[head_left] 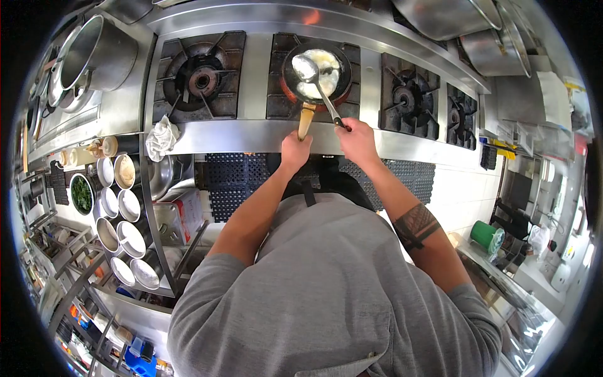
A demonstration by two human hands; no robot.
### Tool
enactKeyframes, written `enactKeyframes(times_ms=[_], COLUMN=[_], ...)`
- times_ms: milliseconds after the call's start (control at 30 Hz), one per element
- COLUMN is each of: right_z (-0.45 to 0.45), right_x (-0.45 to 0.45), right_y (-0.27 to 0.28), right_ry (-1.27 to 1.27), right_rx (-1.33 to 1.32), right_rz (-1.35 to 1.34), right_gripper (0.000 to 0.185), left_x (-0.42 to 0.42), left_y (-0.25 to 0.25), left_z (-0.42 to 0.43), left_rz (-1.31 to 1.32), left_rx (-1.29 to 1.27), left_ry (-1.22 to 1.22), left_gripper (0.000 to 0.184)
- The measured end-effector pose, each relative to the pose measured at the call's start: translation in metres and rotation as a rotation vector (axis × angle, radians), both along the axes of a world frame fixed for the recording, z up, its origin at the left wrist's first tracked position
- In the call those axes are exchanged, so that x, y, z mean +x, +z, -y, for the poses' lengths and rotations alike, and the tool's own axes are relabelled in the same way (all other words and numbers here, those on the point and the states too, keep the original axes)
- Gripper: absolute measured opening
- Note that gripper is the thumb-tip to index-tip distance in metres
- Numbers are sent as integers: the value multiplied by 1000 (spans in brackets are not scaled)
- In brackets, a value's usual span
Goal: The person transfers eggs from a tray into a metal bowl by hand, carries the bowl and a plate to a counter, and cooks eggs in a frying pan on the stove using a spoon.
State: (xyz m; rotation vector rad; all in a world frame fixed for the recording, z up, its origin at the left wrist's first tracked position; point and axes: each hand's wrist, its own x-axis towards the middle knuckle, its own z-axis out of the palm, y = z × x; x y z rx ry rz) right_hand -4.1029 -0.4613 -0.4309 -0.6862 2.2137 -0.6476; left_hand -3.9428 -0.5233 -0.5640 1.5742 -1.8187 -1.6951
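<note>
Through the head camera I look down on 2 bare hands at a steel range. The left hand [296, 151] has its fingers wrapped around the end of the pan's yellowish handle [306, 119]. The right hand [358, 141] grasps the dark grip of a metal spoon [311, 75], its fingers curled around it. The pan [289, 78] sits on the burner straight ahead of the body, between 2 bare burners, and I see a red glow along its near edge. White food [328, 60] with a yellowish patch lies in the pan, and the spoon's bowl is over its left part; whether they touch, I cannot tell. The spoon's shaft slants back across the pan's near rim to the right hand, just beside the left. On my left, a crumpled cloth [162, 137] rests on the range's front edge, near a group of tubs [129, 205], 1 of them holding greens [81, 193]. Beyond them, a big pot [110, 56] stands left of the range.
</note>
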Motion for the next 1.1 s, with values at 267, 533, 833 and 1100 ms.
enactKeyframes(times_ms=[267, 533, 833, 1100], right_z=[6, 14, -13, -2], right_x=[20, 35, 31, -1], right_y=[-4, 21, -9, -8], right_ry=[-16, -164, -437, -397], right_rx=[-6, 11, -205, -166], right_rz=[-48, 192, 743, 490], right_gripper=[28, 24, 18, 21], left_x=[-5, -6, -4, -4], left_y=[-8, -13, -11, -2], left_z=[-5, -8, -7, -7], left_rz=[-124, -135, -8, 12], left_rx=[91, 91, -72, -106], left_ry=[83, 89, 7, 9], left_gripper=[27, 26, 30, 30])
